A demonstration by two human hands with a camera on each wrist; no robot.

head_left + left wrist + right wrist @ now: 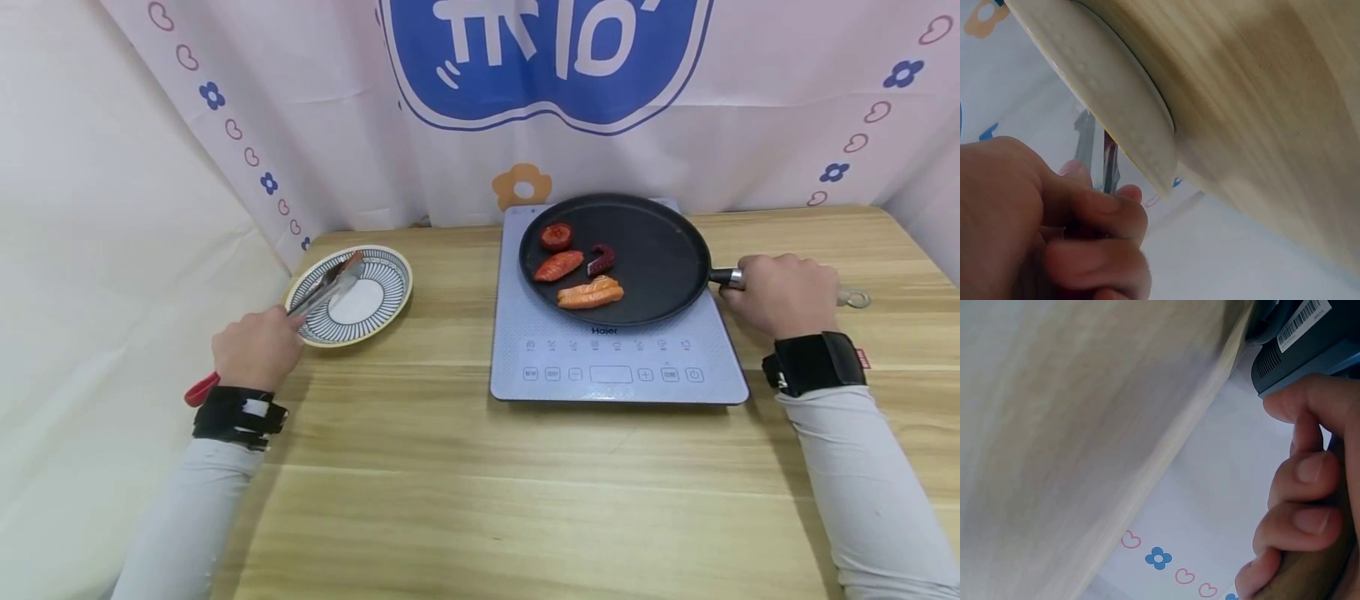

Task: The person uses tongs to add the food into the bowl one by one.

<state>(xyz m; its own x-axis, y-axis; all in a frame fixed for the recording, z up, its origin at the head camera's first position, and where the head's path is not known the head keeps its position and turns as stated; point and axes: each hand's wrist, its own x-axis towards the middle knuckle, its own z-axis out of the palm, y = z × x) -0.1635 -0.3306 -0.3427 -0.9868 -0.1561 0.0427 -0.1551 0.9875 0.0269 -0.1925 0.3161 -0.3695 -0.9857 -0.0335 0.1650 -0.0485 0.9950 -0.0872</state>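
My left hand [257, 348] grips metal tongs [324, 287], whose red end sticks out behind the wrist. The tongs reach over a striped plate [388, 308] with a yellow rim. A small reddish-brown piece [352, 261] shows at their tips; its kind is unclear, as is whether they pinch it. At the other side my right hand [787, 293] is curled round the handle [726, 276] of a black flat pan [667, 250]. In the pan lie a tomato half [557, 237], a red slice [558, 266], a tentacle piece [601, 260] and orange salmon-like pieces [590, 293].
Under the pan is a white induction cooker [540, 333] with a touch panel along its front. A wooden table [420, 483] carries everything. A patterned curtain [330, 100] hangs right behind the table, and a pale cloth [90, 250] stands along its left side.
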